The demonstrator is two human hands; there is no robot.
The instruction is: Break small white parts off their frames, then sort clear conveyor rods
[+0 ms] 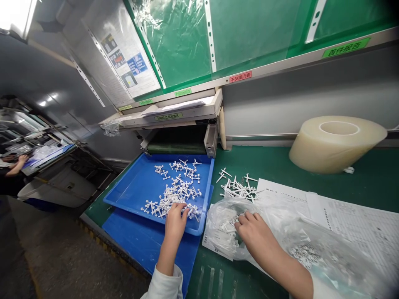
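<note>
My left hand [176,219] is over the near side of a blue tray [127,187], its thumb and fingers pinched together at a heap of small white plastic pieces [177,191] with branching arms and round ends. Whether a piece is between these fingertips is hard to see. At the mouth of a clear plastic bag [218,211], my right hand [254,230] has its fingers curled down; what they grip is hidden. White pieces show inside the bag around the fingertips. Just behind the bag, a pile of thin white sprue-like sticks [238,189] lies on the green table [264,160].
A conveyor end [177,143] stands behind the tray, beneath a wooden shelf [187,112]. Printed sheets [349,224] lie under the bag and to its right. A big tape roll [330,145] sits at the back right. Another person's arm [17,166] appears far left.
</note>
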